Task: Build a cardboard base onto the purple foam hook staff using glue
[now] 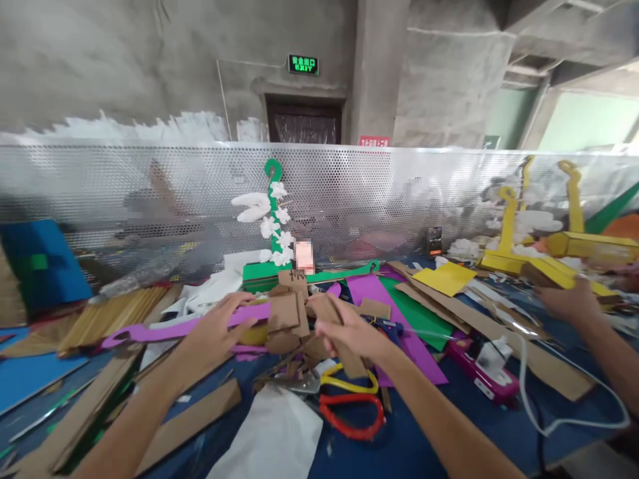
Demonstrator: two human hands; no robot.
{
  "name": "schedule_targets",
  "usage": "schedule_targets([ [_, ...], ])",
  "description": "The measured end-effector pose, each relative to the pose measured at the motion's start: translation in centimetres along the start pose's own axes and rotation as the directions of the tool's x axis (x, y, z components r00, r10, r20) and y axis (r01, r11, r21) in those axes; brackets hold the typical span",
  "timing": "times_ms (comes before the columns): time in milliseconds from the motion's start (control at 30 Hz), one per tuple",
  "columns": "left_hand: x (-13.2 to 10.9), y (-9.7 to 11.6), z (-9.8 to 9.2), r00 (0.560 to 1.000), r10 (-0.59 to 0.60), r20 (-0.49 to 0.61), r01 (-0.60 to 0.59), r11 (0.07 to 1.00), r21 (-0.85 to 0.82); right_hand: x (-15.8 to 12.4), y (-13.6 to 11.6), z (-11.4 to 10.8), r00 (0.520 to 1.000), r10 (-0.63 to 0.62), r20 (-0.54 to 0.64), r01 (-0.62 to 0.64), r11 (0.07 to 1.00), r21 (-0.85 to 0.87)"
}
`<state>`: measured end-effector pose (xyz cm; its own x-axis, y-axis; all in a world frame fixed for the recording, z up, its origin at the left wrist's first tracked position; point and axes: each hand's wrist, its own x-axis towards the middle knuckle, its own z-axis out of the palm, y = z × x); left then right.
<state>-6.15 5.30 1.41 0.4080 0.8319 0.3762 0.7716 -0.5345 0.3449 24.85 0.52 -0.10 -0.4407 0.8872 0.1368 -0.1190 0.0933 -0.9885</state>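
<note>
My left hand (214,332) is closed around a purple strip (164,330) with a hooked end, beside a small pile of cardboard pieces (284,313). My right hand (347,329) grips a brown cardboard strip (342,342), slanting down toward the scissors. Those scissors (352,416), with red and yellow handles, lie below my hands, partly over white paper (269,432). Behind the pile stands a green upright (273,173) with white flowers on a green base (259,276).
A magenta power strip (482,372) with a white cable lies right, near purple sheets (409,332) and yellow paper (444,278). Another person's hand (574,303) touches a yellow piece (554,273) at the far right. A perforated metal screen (210,186) runs behind the table.
</note>
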Motion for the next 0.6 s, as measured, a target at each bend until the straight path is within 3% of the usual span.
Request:
schedule_targets([
  [100, 0.8, -4.0, -1.1, 0.979, 0.043, 0.198, -0.068, 0.990, 0.125, 0.3, -0.1, -1.9, 0.983, -0.075, -0.165, 0.080, 0.997, 0.019],
  [233, 0.7, -6.2, -1.4, 0.942, 0.035, 0.333, -0.086, 0.987, 0.139, 0.4, 0.5, -3.3, 0.976, -0.104, -0.190, 0.105, 0.994, -0.005],
  [433, 1.6, -6.1, -4.7, 0.969, -0.004, 0.248, -0.003, 1.000, 0.025, 0.5, 0.9, -4.4, 0.964, -0.142, -0.226, 0.136, 0.990, -0.040],
  [600, 3.9, -6.1, -8.1, 0.987, 0.021, 0.157, 0.011, 0.980, -0.199, 0.6, 0.6, -5.1, 0.952, -0.170, -0.255, 0.155, 0.985, -0.079],
])
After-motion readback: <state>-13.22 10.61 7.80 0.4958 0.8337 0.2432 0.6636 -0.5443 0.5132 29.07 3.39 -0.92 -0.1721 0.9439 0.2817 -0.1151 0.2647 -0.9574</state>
